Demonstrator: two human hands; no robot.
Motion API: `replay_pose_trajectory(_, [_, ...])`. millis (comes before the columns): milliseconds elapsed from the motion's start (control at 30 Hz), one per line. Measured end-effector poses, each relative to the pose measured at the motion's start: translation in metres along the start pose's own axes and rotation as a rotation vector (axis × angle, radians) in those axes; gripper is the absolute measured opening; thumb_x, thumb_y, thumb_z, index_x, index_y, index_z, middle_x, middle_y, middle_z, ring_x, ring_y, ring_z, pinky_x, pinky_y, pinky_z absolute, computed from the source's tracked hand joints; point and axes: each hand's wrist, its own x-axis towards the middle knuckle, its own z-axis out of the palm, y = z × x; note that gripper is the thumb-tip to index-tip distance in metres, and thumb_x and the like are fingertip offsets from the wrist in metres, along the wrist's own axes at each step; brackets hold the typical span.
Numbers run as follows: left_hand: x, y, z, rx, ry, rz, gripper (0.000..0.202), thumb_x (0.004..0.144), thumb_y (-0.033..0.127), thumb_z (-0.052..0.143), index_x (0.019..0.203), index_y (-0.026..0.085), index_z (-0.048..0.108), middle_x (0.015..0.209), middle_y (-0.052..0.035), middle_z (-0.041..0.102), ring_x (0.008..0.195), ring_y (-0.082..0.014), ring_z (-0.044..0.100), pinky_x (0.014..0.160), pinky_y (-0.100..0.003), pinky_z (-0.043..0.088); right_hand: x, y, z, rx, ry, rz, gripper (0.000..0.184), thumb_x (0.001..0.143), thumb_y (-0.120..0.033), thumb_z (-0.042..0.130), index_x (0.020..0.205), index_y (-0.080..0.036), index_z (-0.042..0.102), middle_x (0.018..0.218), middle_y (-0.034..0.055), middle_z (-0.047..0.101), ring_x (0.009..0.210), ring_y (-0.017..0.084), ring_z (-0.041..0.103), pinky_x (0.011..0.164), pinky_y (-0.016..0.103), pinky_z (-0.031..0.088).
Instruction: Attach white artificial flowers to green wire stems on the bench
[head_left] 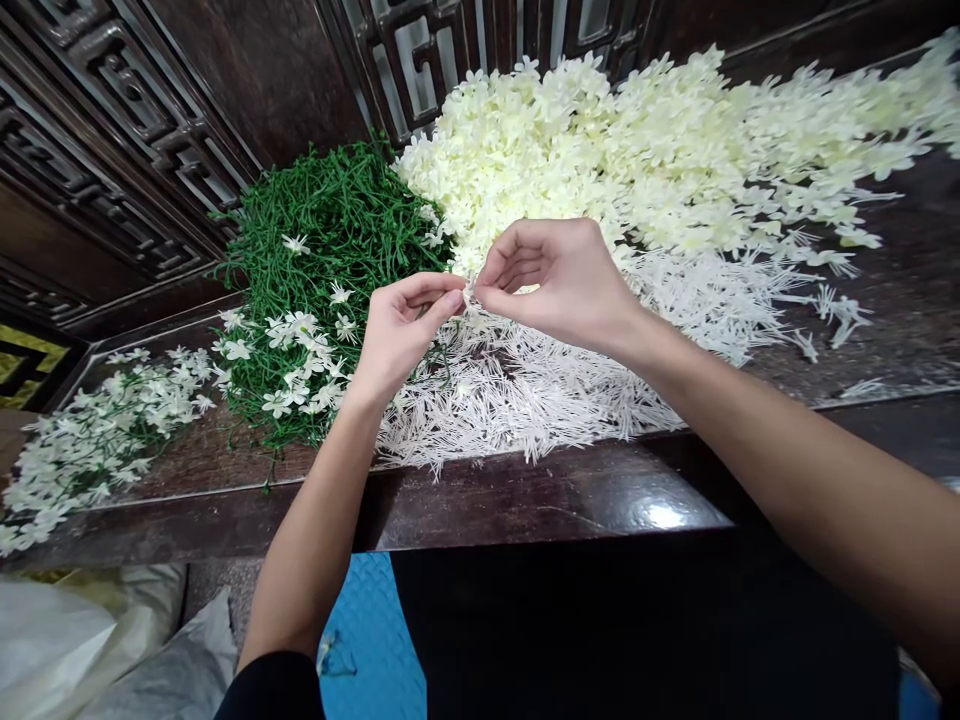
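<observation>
My left hand (409, 325) and my right hand (559, 280) meet above the piles, thumbs and fingertips pinched close together. Between them shows a small white flower piece (469, 294), mostly hidden by the fingers. Which hand bears more of it I cannot tell. Below lies a heap of thin white plastic stamens (525, 390). Behind my right hand spreads a large mound of cream-white artificial petals (555, 150). To the left is a tangle of green plastic stems (322, 220), with several assembled white flowers (300, 360) on its front side.
A bunch of finished-looking white flowers on green stems (112, 440) lies at the bench's left end. The dark wooden bench (570, 495) has a carved lattice back (127, 90). Pale sacks (150, 640) and a blue mat (371, 630) are below its front edge.
</observation>
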Motion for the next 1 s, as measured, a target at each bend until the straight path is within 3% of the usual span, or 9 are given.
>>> replay_pose_trajectory(400, [-0.0002,0.0034,-0.0003,0.102,0.018,0.067,0.01,0.08,0.027,0.082,0.087,0.02,0.082,0.09,-0.0045,0.082,0.083,-0.0139,0.073,0.08,-0.026,0.06,-0.0012,0.0038,0.0033,-0.002,-0.012,-0.004,0.011,0.077,-0.016,0.074,0.076,-0.022,0.064,0.081,0.0025,0.071,0.076,0.019,0.068,0.079,0.041,0.064])
replay_pose_trajectory(567, [0.0011,0.0011,-0.0022,0.069,0.022,0.064,0.014,0.076,0.028,0.085,0.086,0.019,0.081,0.089,-0.004,0.081,0.082,-0.0141,0.073,0.079,-0.026,0.06,0.0005,0.0053,0.0031,0.062,-0.017,-0.001,0.016,0.077,-0.026,0.08,0.077,-0.023,0.064,0.08,0.0028,0.07,0.075,0.02,0.068,0.08,0.045,0.064])
replay_pose_trajectory(667, [0.0029,-0.0036,-0.0038,0.046,0.052,0.101,0.013,0.076,0.025,0.084,0.088,0.022,0.08,0.09,-0.0026,0.081,0.083,-0.0135,0.073,0.079,-0.027,0.06,0.0022,0.0048,-0.0012,0.105,-0.046,0.013,0.026,0.075,-0.036,0.085,0.083,-0.02,0.065,0.087,0.0056,0.07,0.083,0.023,0.069,0.085,0.048,0.063])
replay_pose_trajectory(867, [0.0046,-0.0035,-0.0014,0.002,0.098,0.147,0.018,0.067,0.017,0.087,0.08,0.022,0.076,0.082,0.0005,0.078,0.075,-0.0099,0.07,0.073,-0.022,0.059,0.0041,0.007,-0.005,0.036,-0.177,0.119,0.065,0.064,-0.044,0.092,0.115,-0.012,0.067,0.114,0.0152,0.069,0.102,0.031,0.068,0.09,0.052,0.061])
replay_pose_trajectory(1000, [0.0035,0.001,-0.0003,0.015,0.061,0.142,0.019,0.066,0.018,0.089,0.08,0.021,0.076,0.082,0.0002,0.078,0.074,-0.0096,0.07,0.07,-0.02,0.059,0.0032,0.008,-0.0018,0.035,-0.187,0.136,0.045,0.075,-0.048,0.085,0.102,-0.014,0.074,0.102,0.0137,0.074,0.096,0.029,0.07,0.092,0.052,0.06])
